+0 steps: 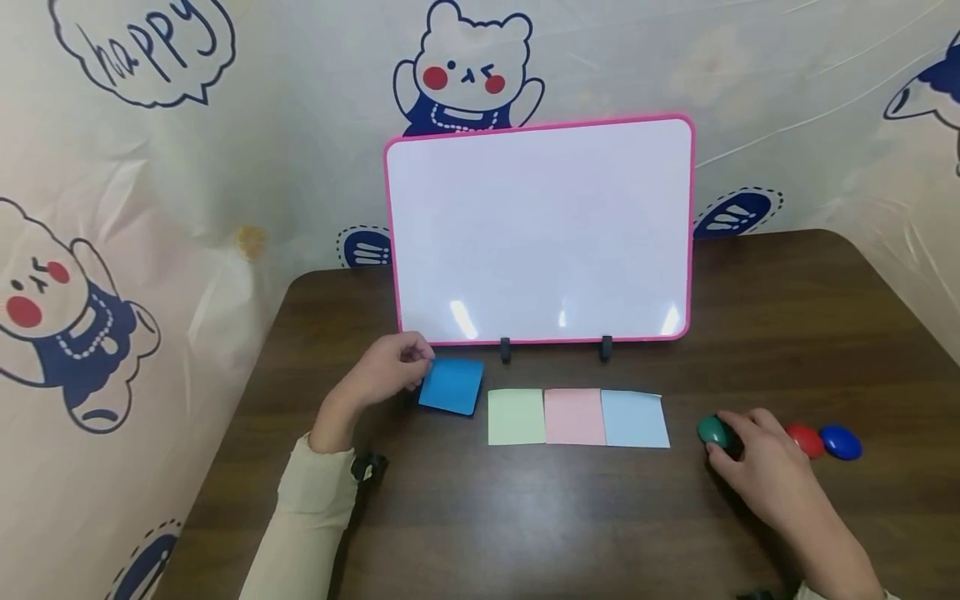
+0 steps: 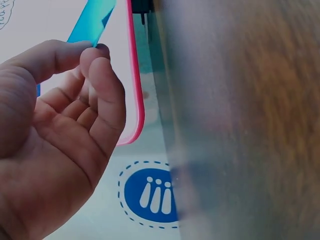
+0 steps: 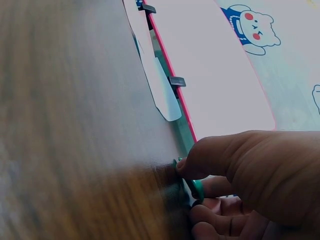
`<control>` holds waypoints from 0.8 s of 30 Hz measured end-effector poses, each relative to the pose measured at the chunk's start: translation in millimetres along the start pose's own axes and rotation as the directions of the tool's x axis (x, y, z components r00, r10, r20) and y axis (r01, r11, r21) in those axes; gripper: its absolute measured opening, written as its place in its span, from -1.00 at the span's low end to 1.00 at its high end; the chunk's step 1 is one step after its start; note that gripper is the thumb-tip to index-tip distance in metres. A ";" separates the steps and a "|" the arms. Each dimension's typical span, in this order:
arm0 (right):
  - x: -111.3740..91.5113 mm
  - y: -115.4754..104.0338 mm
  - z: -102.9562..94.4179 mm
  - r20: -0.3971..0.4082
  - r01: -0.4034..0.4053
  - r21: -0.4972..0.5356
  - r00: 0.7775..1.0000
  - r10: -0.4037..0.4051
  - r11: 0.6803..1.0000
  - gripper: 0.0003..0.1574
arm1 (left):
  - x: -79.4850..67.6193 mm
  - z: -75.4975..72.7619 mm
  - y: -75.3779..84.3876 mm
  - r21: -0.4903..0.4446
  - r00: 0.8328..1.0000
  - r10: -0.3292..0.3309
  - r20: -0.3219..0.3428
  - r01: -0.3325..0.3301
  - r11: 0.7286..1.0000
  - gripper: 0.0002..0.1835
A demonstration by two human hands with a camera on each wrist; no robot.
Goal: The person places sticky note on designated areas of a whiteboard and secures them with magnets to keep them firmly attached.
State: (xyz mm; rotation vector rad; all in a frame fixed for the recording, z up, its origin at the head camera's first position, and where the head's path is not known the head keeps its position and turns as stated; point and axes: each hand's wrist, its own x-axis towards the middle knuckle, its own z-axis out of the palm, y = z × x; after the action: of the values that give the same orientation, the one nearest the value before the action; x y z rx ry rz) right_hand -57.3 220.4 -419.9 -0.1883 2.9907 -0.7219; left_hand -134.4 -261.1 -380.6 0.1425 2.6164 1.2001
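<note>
My left hand (image 1: 384, 371) pinches the left corner of a dark blue sticky note (image 1: 453, 387) between thumb and index finger, just in front of the whiteboard's lower left corner. In the left wrist view the note (image 2: 92, 22) sticks out past the fingertips. On the right of the table, my right hand (image 1: 768, 467) grips a round green magnet (image 1: 712, 431) by its edge, thumb on the near side. The right wrist view shows the magnet (image 3: 198, 190) partly hidden behind the thumb. Close to that hand lie a red magnet (image 1: 806, 441), partly covered by it, and a blue magnet (image 1: 841, 442).
A pink-framed whiteboard (image 1: 540, 233) stands upright at the back on two black feet (image 1: 506, 350). Before it lies a row of sticky notes: green (image 1: 516, 417), pink (image 1: 574, 417) and light blue (image 1: 634, 419). A printed cloth (image 1: 300, 167) hangs behind the brown table (image 1: 480, 533).
</note>
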 end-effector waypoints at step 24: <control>0.4 2.4 -1.2 0.025 -0.012 0.012 1.000 0.011 1.000 -0.35 | 2.2 -1.6 -3.7 -0.106 0.990 0.023 -0.138 -0.038 0.994 -0.81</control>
State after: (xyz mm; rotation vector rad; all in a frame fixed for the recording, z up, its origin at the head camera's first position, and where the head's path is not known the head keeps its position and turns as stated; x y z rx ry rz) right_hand -58.1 223.0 -419.9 -0.1782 2.9603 -0.7310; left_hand -136.9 -264.3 -382.9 0.0821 2.6651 1.4057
